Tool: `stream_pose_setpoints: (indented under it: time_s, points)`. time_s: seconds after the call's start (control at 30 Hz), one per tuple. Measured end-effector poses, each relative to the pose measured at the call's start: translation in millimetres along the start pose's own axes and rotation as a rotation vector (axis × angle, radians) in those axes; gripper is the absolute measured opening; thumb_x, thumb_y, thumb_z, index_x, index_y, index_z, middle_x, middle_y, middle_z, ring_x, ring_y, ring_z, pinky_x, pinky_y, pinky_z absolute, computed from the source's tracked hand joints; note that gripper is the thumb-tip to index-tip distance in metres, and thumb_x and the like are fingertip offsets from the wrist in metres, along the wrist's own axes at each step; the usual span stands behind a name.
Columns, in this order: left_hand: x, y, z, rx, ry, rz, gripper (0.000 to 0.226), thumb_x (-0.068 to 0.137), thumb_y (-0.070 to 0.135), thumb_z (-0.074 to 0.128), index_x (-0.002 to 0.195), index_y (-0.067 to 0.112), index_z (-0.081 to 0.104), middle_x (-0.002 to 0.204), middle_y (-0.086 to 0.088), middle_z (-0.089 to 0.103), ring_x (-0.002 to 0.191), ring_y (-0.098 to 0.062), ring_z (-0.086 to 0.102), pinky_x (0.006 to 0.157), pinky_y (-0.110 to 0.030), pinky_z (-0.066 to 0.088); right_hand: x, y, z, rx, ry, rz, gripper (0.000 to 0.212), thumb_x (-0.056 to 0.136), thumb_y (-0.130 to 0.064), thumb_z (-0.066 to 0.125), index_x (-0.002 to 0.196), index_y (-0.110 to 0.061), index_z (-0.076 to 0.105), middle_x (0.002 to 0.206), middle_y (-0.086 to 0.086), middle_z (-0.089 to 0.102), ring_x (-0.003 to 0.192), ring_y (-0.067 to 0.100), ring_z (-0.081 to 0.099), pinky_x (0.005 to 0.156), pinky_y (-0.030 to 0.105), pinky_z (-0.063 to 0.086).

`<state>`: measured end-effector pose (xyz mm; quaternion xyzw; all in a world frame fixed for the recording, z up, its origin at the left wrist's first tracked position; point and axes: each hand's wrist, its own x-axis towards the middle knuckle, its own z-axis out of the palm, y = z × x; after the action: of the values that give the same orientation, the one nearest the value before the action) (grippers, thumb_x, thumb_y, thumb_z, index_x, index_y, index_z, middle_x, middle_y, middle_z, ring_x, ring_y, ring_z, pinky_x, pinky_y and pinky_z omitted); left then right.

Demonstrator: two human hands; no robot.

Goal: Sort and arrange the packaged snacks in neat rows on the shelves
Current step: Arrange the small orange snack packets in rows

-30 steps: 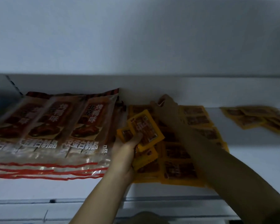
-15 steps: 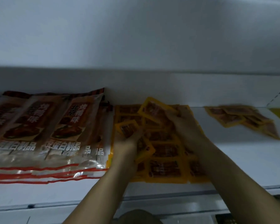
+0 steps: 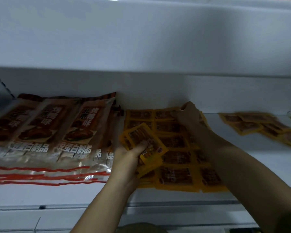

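Left hand fingers clamp yellow packet stack; right hand at back of packet rows, grip unclear; loose packets far right, right hand nearer.

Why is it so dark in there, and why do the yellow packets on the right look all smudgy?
Head view: the shelf above shades the shelf space, so the arranged yellow packets and both hands look dim. Head view: the loose yellow packets at the right are smeared by motion blur, so their print cannot be read. Head view: the big bags at the left are sharper, with pale glare on their clear bottoms.
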<state>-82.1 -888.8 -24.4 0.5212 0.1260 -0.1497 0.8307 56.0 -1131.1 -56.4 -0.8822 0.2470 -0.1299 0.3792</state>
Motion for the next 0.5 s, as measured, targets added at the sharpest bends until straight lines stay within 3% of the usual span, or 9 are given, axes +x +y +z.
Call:
stream_pose_setpoints:
  time_s: [0.07, 0.17, 0.23, 0.3, 0.37, 0.4, 0.5]
  points:
    - [1, 0, 0, -0.004, 0.002, 0.004, 0.021, 0.091, 0.003, 0.070, 0.111, 0.009, 0.072, 0.099, -0.019, 0.078, 0.085, -0.035, 0.077, 0.063, -0.040, 0.062, -6, 1, -3, -0.126, 0.024, -0.053, 0.046, 0.081, -0.043, 0.080, 0.097, -0.012, 0.050, 0.081, 0.000, 0.052, 0.070, 0.016, 0.050, 0.052, 0.031, 0.034]
    - [3, -2, 4, -0.013, 0.001, 0.011, 0.022, 0.086, 0.005, 0.076, 0.105, 0.017, 0.072, 0.095, -0.012, 0.080, 0.081, -0.029, 0.078, 0.062, -0.039, 0.062, -26, -4, -14, -0.042, 0.048, -0.096, 0.041, 0.091, -0.050, 0.069, 0.097, -0.014, 0.050, 0.079, 0.002, 0.056, 0.066, 0.018, 0.053, 0.056, 0.032, 0.039]
    - [6, -3, 11, -0.023, 0.011, 0.042, 0.023, 0.082, 0.007, 0.079, 0.100, 0.019, 0.073, 0.095, -0.010, 0.080, 0.082, -0.028, 0.078, 0.070, -0.043, 0.063, -54, -9, -26, 0.101, -0.048, -0.146, 0.033, 0.098, -0.051, 0.060, 0.099, -0.018, 0.057, 0.084, 0.000, 0.062, 0.070, 0.013, 0.059, 0.064, 0.031, 0.047]
    - [12, -8, 21, -0.013, 0.030, 0.100, 0.029, 0.079, 0.007, 0.082, 0.103, 0.019, 0.073, 0.099, -0.008, 0.080, 0.089, -0.028, 0.078, 0.081, -0.049, 0.062, -95, -18, -46, 0.291, -0.281, -0.141, 0.031, 0.099, -0.057, 0.054, 0.110, -0.029, 0.063, 0.104, -0.015, 0.066, 0.088, -0.001, 0.062, 0.081, 0.025, 0.050]
    - [19, -14, 31, -0.005, 0.055, 0.132, 0.030, 0.080, 0.006, 0.081, 0.105, 0.019, 0.074, 0.101, -0.007, 0.080, 0.093, -0.027, 0.077, 0.089, -0.052, 0.060, -132, -22, -67, 0.429, -0.532, -0.116, 0.025, 0.099, -0.049, 0.059, 0.112, -0.030, 0.068, 0.107, -0.024, 0.068, 0.094, -0.011, 0.062, 0.086, 0.015, 0.048]
    - [22, -17, 37, -0.002, 0.054, 0.134, 0.029, 0.081, 0.006, 0.081, 0.106, 0.018, 0.074, 0.103, -0.007, 0.080, 0.095, -0.028, 0.077, 0.090, -0.053, 0.059, -140, -17, -71, 0.406, -0.589, -0.177, 0.020, 0.098, -0.040, 0.064, 0.109, -0.025, 0.071, 0.102, -0.017, 0.073, 0.092, -0.009, 0.066, 0.082, 0.012, 0.049]
    - [26, -27, 55, 0.030, 0.016, 0.141, 0.032, 0.084, 0.009, 0.080, 0.114, 0.015, 0.073, 0.106, -0.008, 0.079, 0.101, -0.032, 0.075, 0.089, -0.051, 0.059, -145, -2, -77, 0.394, -0.522, -0.258, 0.010, 0.095, -0.026, 0.071, 0.105, -0.022, 0.074, 0.099, -0.006, 0.076, 0.095, 0.009, 0.072, 0.083, 0.024, 0.055]
